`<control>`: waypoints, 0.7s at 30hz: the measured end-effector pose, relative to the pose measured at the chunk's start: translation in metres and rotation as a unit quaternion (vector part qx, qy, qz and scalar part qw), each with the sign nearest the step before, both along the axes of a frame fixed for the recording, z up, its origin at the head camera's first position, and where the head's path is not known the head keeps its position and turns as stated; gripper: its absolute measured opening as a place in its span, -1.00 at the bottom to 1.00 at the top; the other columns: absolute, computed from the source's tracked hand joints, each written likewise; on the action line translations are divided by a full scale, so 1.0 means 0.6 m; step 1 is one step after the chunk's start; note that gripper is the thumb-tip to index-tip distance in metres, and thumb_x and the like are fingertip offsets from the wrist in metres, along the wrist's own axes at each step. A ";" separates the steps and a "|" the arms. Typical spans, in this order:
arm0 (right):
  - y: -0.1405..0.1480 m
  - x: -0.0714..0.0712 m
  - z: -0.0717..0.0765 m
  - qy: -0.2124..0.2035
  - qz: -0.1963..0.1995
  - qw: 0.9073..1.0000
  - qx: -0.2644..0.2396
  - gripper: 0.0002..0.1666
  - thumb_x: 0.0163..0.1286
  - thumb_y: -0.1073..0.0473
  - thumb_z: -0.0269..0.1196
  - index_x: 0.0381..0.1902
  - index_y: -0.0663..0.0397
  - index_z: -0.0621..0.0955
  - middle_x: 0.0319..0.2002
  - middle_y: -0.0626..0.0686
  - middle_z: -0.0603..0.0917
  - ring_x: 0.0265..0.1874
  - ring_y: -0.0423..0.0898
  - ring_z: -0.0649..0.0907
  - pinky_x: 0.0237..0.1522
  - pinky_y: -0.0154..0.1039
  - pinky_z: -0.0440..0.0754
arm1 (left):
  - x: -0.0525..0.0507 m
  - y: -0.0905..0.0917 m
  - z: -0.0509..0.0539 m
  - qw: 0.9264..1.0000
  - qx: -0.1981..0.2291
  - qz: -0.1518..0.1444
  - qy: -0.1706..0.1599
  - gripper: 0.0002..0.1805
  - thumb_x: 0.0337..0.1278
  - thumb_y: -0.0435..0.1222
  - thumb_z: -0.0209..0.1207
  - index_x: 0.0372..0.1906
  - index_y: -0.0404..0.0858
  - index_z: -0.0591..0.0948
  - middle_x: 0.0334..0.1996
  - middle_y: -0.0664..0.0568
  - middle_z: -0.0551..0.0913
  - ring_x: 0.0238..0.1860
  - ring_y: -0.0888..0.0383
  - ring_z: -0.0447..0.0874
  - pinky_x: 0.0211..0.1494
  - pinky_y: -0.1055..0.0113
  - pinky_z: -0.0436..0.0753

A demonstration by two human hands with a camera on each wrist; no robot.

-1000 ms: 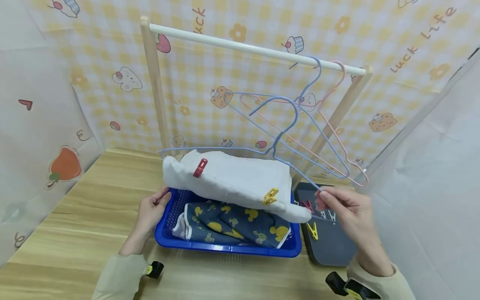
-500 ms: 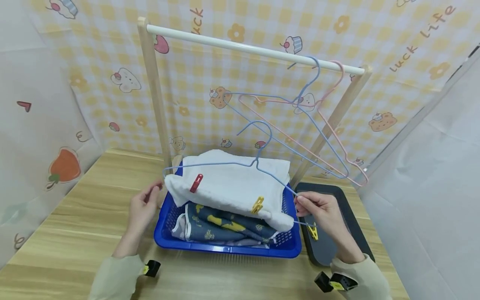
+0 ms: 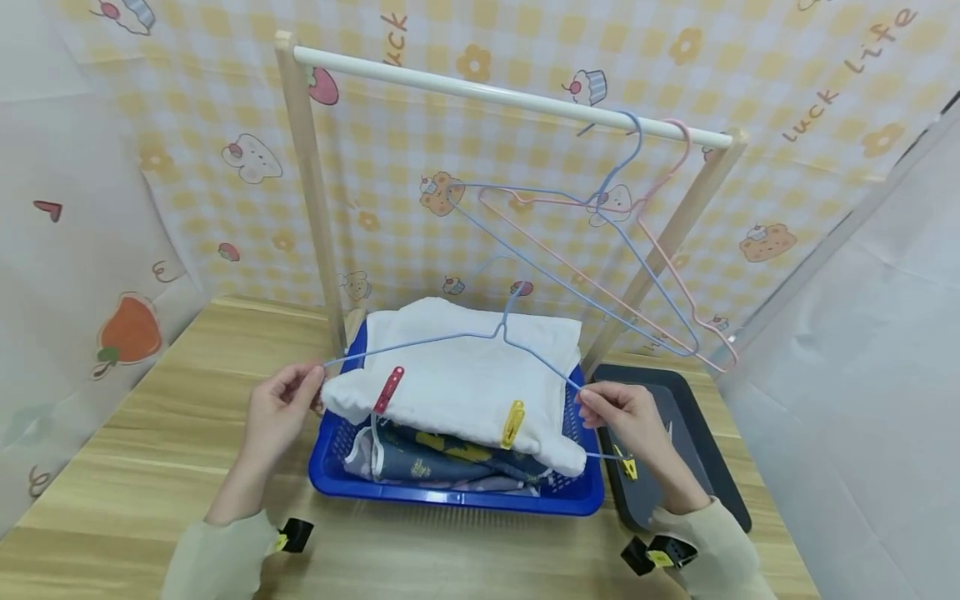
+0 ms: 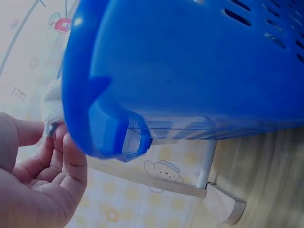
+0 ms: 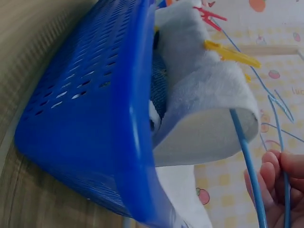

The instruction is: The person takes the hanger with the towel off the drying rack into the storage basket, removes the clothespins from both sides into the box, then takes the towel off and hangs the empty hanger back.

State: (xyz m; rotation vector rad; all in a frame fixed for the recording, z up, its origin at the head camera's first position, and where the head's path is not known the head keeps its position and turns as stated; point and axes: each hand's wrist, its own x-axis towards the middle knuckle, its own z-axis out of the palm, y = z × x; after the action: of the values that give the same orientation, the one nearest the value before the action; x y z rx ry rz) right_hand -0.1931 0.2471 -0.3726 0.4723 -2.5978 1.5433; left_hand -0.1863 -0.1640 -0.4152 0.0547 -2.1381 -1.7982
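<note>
A blue wire clothes hanger [image 3: 502, 326] carries a white towel [image 3: 465, 375] folded over its lower bar. A red clothespin [image 3: 388, 390] and a yellow clothespin [image 3: 513, 425] are clipped along the towel's fold. My left hand [image 3: 279, 408] pinches the hanger's left corner between thumb and fingers, beside the basket rim in the left wrist view. My right hand [image 3: 626, 417] pinches the right sloping arm of the hanger. Beneath the towel is a blue basket [image 3: 457, 497] with a dark patterned cloth [image 3: 442, 462] inside, partly covered.
Behind the basket stands a wooden rack with a white rail [image 3: 480, 90]. From its right part hang another blue hanger [image 3: 637, 154] and a pink hanger [image 3: 686, 310]. A dark tray [image 3: 723, 467] with a yellow clothespin [image 3: 628, 465] lies right of the basket.
My right hand has moved left and slightly down, and the hanger with the towel has lowered and tilted back over the basket. My left hand has left the basket rim and taken the hanger's left corner.
</note>
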 end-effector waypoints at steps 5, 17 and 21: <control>-0.003 -0.008 -0.012 -0.051 -0.010 0.999 0.018 -0.76 0.36 0.30 0.16 -0.28 0.48 0.62 -0.53 0.17 0.63 -0.57 -0.16 0.66 -0.45 -0.33 0.71 | 0.001 -0.005 -0.004 0.998 0.004 -0.039 -0.042 -0.70 0.36 -0.36 -0.01 -0.26 -0.63 0.49 -0.62 0.26 0.53 -0.62 0.34 0.47 -0.57 0.50 0.57; -0.008 -0.022 -0.037 -0.042 -0.011 0.996 0.077 -0.81 0.33 0.28 0.20 -0.26 0.35 0.66 -0.50 0.17 0.67 -0.55 -0.05 0.67 -0.47 -0.36 0.68 | 0.000 -0.011 -0.013 0.985 0.064 -0.101 -0.126 -0.70 0.43 -0.34 -0.12 -0.36 -0.45 0.51 -0.57 0.16 0.54 -0.59 0.30 0.51 -0.52 0.46 0.63; -0.014 -0.024 -0.038 0.074 -0.014 0.989 0.128 -0.86 0.25 0.32 0.28 -0.23 0.26 0.67 -0.42 0.11 0.68 -0.56 -0.13 0.60 -0.54 -0.38 0.60 | 0.000 -0.010 -0.016 0.980 0.101 -0.099 -0.141 -0.71 0.42 -0.35 -0.11 -0.41 -0.34 0.53 -0.57 0.17 0.55 -0.59 0.30 0.55 -0.50 0.46 0.65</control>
State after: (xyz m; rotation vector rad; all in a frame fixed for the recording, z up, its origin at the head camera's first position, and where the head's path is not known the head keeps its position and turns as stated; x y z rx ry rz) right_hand -0.2075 0.2387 -0.3956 0.5443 -2.6820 1.1225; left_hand -0.1864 -0.1701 -0.4251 0.1596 -2.2036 -2.2373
